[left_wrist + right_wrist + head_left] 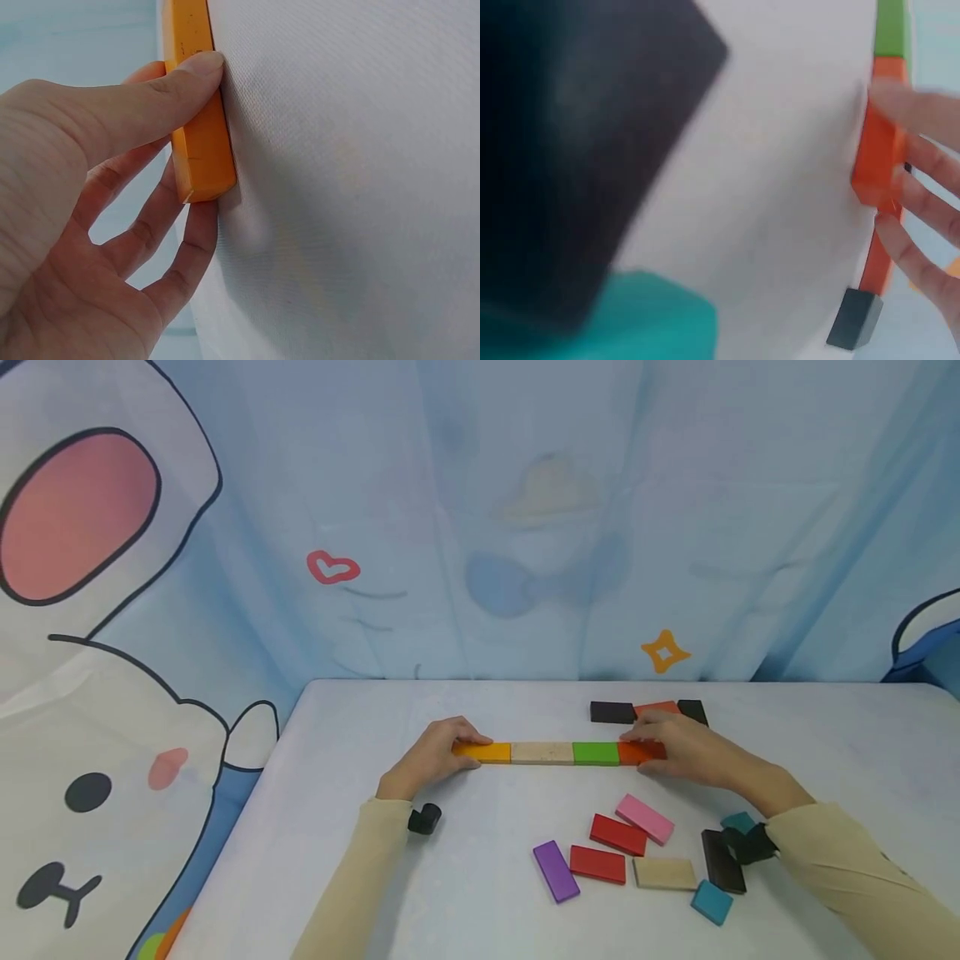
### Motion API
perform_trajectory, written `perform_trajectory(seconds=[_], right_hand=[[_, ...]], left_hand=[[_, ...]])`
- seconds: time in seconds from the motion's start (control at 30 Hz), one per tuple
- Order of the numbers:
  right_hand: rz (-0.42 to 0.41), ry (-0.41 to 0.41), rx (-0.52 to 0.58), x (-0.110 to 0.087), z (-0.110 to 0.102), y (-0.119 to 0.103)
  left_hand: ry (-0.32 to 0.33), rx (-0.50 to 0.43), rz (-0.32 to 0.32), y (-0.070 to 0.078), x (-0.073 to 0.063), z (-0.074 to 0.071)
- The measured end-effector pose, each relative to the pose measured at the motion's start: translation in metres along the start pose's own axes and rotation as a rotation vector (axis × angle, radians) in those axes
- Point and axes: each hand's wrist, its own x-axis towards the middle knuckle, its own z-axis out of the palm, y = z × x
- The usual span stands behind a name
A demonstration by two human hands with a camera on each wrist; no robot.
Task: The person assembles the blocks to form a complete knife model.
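A straight row of wooden blocks lies on the white table. From left to right it has a yellow block (491,752), a beige block (542,753), a green block (596,753) and an orange-red block (641,752). At the row's left end my left hand (427,760) pinches the yellow block, thumb on the near side and fingers behind; the left wrist view shows the free end of this yellow block (204,154) past the thumb. My right hand (693,752) holds the orange-red block at the opposite end between thumb and fingers, partly covering it.
Behind the row, a black block (611,712), another orange-red block (654,706) and a second black block (693,712) form a shorter line. Nearer me lie purple (557,872), red (597,865), pink (645,818), beige (665,873), dark (720,860) and teal (712,902) blocks, several beside my right forearm.
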Motion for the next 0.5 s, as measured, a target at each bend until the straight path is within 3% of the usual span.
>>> perform_trajectory(seconds=[0.2,0.33,0.5], right_hand=[[0.046,0.091,0.075,-0.009,-0.014,0.012],[0.042,0.152,0.040,-0.014,-0.029,0.026],[0.091,0.132,-0.010,-0.018,-0.040,0.043]], left_hand=[[-0.005,-0.002,0.000,-0.002,0.001,0.001],[0.001,-0.005,-0.001,-0.002,0.001,0.001],[0.006,-0.004,0.003,-0.002,0.001,0.001]])
